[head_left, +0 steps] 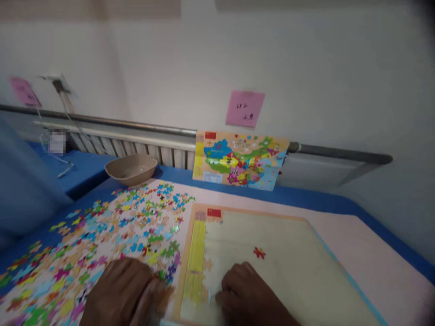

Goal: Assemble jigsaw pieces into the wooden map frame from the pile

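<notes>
My left hand is over the near edge of the loose jigsaw pieces, just left of the puzzle board. Its knuckles are bent, and motion smears its fingertips, so anything in them is hidden. Curled closed, my right hand rests at the lower part of the puzzle board, beside the joined pieces along its yellow strip. Whatever its fingertips pinch cannot be made out. A red jigsaw piece lies alone on the board's pale surface. The board's top left corner carries a red flag piece.
A colourful map picture leans against the wall rail behind the board. A beige basin stands at the back left of the blue table. Pink notes are on the wall. Blue clothing shows at far left.
</notes>
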`<control>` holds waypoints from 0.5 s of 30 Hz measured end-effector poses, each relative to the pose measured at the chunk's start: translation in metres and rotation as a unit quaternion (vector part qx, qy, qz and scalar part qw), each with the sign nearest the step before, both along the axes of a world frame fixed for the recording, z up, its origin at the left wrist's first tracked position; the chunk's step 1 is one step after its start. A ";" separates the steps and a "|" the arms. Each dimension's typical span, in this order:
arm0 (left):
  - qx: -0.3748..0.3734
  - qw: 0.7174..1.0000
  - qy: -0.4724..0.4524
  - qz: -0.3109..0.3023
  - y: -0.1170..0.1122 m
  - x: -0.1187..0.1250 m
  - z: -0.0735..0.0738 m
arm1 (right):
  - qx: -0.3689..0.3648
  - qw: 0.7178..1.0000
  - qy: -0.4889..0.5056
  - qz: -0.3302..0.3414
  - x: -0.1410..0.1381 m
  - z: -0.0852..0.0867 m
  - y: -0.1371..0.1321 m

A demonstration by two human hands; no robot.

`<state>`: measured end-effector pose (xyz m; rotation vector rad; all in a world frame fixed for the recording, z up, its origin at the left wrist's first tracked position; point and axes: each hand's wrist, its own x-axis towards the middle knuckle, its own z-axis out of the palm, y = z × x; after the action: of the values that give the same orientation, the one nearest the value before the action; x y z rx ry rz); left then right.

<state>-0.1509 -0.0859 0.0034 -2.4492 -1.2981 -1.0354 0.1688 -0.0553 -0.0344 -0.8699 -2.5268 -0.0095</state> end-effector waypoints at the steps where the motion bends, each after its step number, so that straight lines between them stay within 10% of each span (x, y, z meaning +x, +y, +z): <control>1: -0.013 1.000 -0.001 -0.003 -0.002 0.001 0.005 | -0.043 0.999 -0.015 0.000 -0.001 0.007 -0.002; 15: -0.045 0.999 -0.012 0.003 -0.005 0.008 0.015 | -0.116 0.992 -0.050 0.011 -0.003 0.024 -0.004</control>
<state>-0.1432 -0.0906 0.0181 -2.5040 -1.3868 -1.0314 0.1659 -0.0597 -0.0107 -0.9519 -2.6686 0.2589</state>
